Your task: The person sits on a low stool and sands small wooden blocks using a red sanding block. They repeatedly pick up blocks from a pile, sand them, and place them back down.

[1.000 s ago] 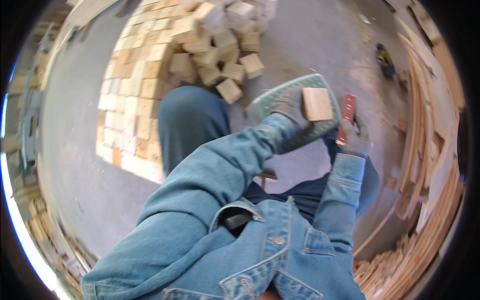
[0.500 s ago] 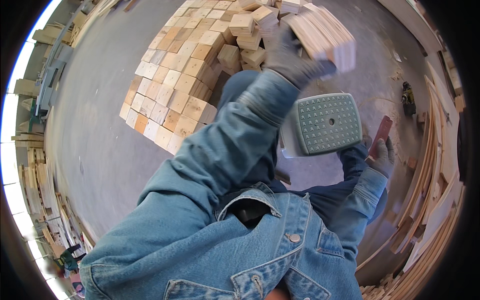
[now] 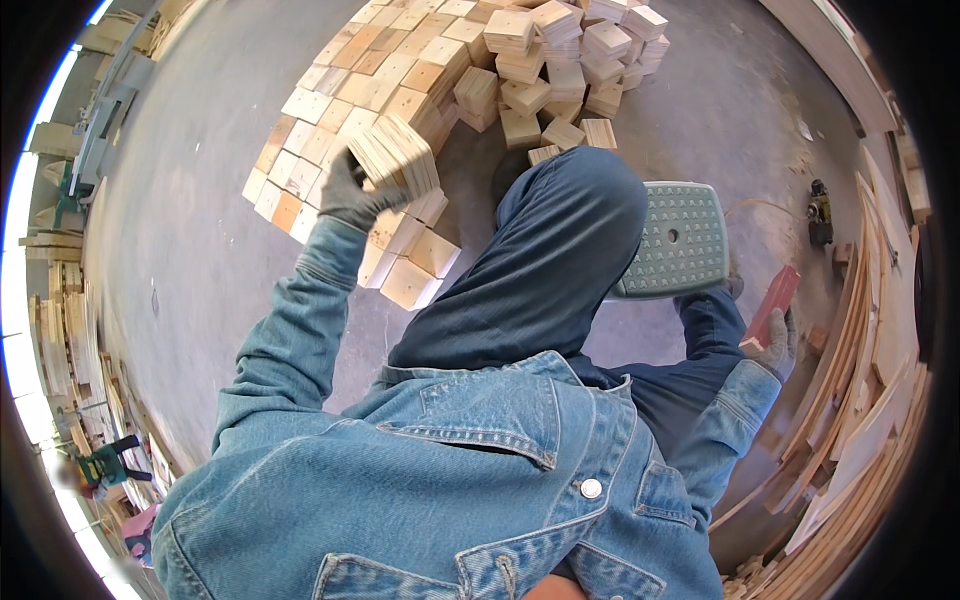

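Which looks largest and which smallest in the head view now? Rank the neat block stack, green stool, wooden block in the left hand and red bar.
Neat block stack
Green stool, partly behind the knee
Wooden block, possibly enlarged by nearness
Red bar, in the right hand

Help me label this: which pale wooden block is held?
The pale layered block in the left hand; the other pale blocks sit stacked or heaped.

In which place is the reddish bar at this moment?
In the head view, the reddish bar is toward the right side, held in the person's right hand, between the green stool and the long wooden strips.
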{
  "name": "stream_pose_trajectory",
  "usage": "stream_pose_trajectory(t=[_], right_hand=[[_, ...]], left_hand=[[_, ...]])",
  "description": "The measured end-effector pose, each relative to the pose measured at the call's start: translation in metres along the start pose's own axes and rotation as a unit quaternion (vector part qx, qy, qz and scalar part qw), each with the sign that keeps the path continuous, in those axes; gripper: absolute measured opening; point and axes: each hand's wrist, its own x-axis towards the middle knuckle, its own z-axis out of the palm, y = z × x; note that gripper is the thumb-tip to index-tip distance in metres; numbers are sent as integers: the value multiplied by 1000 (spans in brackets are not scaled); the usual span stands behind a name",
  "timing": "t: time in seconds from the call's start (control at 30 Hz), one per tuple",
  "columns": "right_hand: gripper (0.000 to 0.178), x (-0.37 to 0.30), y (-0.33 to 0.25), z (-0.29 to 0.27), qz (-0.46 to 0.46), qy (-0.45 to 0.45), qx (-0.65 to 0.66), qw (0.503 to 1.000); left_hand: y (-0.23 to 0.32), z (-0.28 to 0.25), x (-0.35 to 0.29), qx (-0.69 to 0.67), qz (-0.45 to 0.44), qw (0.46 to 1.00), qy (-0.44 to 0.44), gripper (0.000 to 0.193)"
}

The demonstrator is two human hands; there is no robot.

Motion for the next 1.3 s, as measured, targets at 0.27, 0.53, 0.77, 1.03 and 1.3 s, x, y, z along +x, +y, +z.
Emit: stream_pose_trajectory(t=[0.27, 0.53, 0.77, 1.03, 1.3], right_hand=[[45, 0, 21, 1, -43, -23, -24, 999], [45, -13, 19, 7, -16, -8, -59, 998], [51, -19, 25, 10, -4, 15, -102, 995], [56, -23, 25, 27, 0, 8, -131, 991], [53, -28, 19, 37, 10, 3, -174, 985]], left_hand=[[-40, 34, -53, 393, -82, 907, -130, 113], [-66, 75, -46, 548, 13, 791, -272, 103], [-111, 85, -32, 599, 74, 724, -334, 98], [-159, 82, -31, 647, 65, 650, -393, 82], [-173, 85, -34, 657, 87, 625, -412, 66]])
